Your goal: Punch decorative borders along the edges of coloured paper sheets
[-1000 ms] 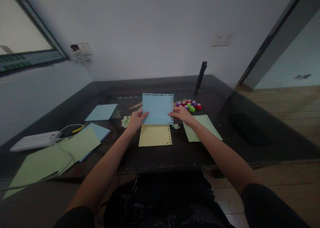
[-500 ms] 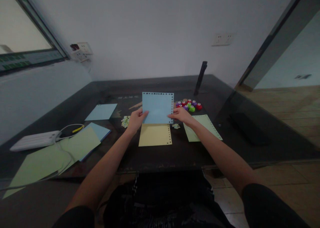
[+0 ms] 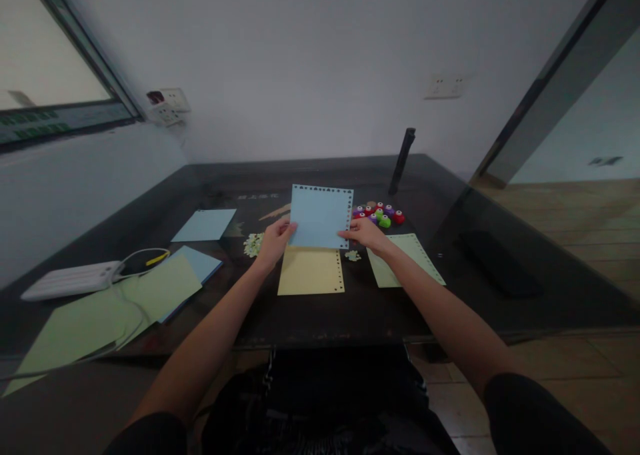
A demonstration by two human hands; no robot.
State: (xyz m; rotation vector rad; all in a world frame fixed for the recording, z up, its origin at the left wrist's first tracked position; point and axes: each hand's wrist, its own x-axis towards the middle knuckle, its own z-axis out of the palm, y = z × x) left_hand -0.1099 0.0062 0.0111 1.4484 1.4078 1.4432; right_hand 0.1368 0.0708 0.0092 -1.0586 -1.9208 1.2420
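At the far left of the dark table (image 3: 310, 322), a white power strip (image 3: 70, 280) lies with its cable curling over a spread of pale green sheets (image 3: 100, 315), and a blue sheet (image 3: 200, 262) peeks out from under them; another blue sheet (image 3: 205, 224) lies flat farther back. Just right of these, the left hand (image 3: 273, 240) pinches the lower left edge of a light blue punched sheet (image 3: 321, 216), thumb on the near face and fingers closed behind it. That sheet is held up above the table, tilted slightly, with rows of small holes along its top and right edges. Directly beneath it a yellow punched sheet (image 3: 311, 270) lies flat on the table. The right hand (image 3: 365, 232) grips the blue sheet's lower right corner, fingers pressed together on the paper. Behind this hand sits a cluster of small colourful craft punches (image 3: 380, 212), and under the right wrist lies a green punched sheet (image 3: 407, 258). A dark upright post (image 3: 401, 160) stands farther back.
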